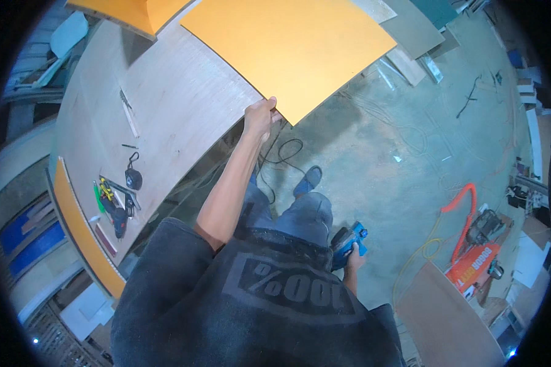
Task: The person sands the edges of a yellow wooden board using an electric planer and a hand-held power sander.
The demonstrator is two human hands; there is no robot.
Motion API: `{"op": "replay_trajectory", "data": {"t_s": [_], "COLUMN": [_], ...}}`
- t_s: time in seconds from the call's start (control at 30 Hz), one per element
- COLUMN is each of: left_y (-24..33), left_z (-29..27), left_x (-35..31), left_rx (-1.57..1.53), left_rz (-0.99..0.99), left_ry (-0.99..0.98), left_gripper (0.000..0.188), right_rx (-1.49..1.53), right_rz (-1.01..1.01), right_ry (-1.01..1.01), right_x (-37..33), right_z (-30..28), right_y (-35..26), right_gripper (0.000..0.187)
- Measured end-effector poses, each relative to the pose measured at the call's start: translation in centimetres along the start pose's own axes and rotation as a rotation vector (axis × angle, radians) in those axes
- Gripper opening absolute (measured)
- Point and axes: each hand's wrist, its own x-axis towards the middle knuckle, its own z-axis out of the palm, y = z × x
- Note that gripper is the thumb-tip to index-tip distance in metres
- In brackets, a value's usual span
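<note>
My left hand (pixel 262 120) is closed on the near corner edge of a yellow-orange panel (pixel 294 49), thumb on top and fingers beneath. Part of the panel lies over the pale wooden worktable (pixel 183 92), and its near corner juts past the table edge. Down by my right thigh, my right hand (pixel 354 262) grips a blue electric hand planer (pixel 348 241) with a knob at its front. Its underside is hidden from view.
On the table's left lie a black tape measure (pixel 133 178), a drill (pixel 117 219) and other small tools. A black cable (pixel 281 153) loops on the floor near my feet. Rightward, a red coiled air hose (pixel 469 211) runs to an orange compressor (pixel 474 269).
</note>
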Motion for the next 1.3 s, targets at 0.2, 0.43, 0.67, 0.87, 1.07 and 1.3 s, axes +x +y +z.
{"op": "replay_trajectory", "data": {"t_s": [0.2,0.43,0.67,0.87,1.07,1.3], "left_y": [3.1,8.9,12.3,12.3,8.6,-2.7], "left_z": [1.8,6.9,10.6,10.7,10.0,10.6], "left_x": [-1.4,-5.7,-7.0,-7.4,-6.5,-4.1], "left_rx": [-0.045,-0.028,0.012,-0.037,-0.016,-0.028], "left_rz": [0.057,0.193,0.268,0.259,0.186,0.071], "left_ry": [-0.089,-0.063,-0.085,-0.081,-0.079,-0.020], "left_gripper": [0.025,0.021,0.023,0.021,0.018,0.015], "right_rx": [-0.059,-0.024,-0.238,-0.266,-0.250,-0.221], "right_rz": [-0.026,0.048,-0.270,-0.280,-0.244,-0.216], "right_ry": [0.014,0.079,-0.032,-0.025,-0.006,0.013], "right_x": [-4.5,-8.7,-8.6,-8.5,-7.9,-6.4], "right_z": [0.4,1.7,0.5,0.4,0.5,0.6], "right_y": [-1.5,-2.9,-0.9,-0.5,-0.6,-1.3], "right_gripper": [0.026,0.023,0.023,0.023,0.022,0.022]}}
